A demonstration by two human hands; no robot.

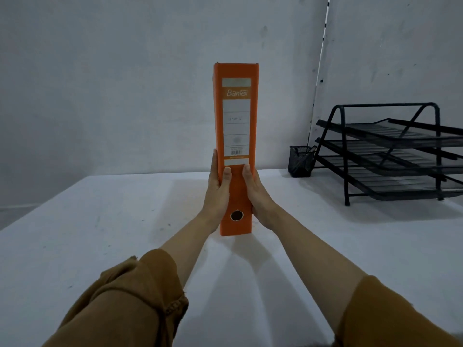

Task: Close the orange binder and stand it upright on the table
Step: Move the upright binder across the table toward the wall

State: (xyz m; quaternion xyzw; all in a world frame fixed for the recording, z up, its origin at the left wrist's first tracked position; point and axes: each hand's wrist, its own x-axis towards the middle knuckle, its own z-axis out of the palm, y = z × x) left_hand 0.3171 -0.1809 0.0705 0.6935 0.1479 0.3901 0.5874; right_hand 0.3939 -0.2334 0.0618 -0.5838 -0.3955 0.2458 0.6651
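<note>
While both arms reach forward from brown sleeves, a closed orange cardboard lever-arch binder (235, 146) stands upright on a plain white table (100, 234), near the table's middle and a little toward the far edge. Its spine faces the camera, showing a white label with the printed word "Bantex", a small barcode lower down, and a round metal-rimmed finger hole (236, 215) near the bottom. The binder's bottom edge appears to rest on the table surface.

The left hand (217, 194) presses flat against the binder's left side, fingers (214, 161) stretched upward along the cover and thumb lying on the spine. The right hand (258, 194) mirrors it on the right side, thumb also on the spine, so the binder is clasped between both hands at its lower half.

At the right, well apart from the binder, a black wire-mesh three-tier letter tray (390, 154) sits on the table. Just beside its left end stands a small black mesh pen cup (300, 161). A pale grey wall (125, 71) rises behind the table.
</note>
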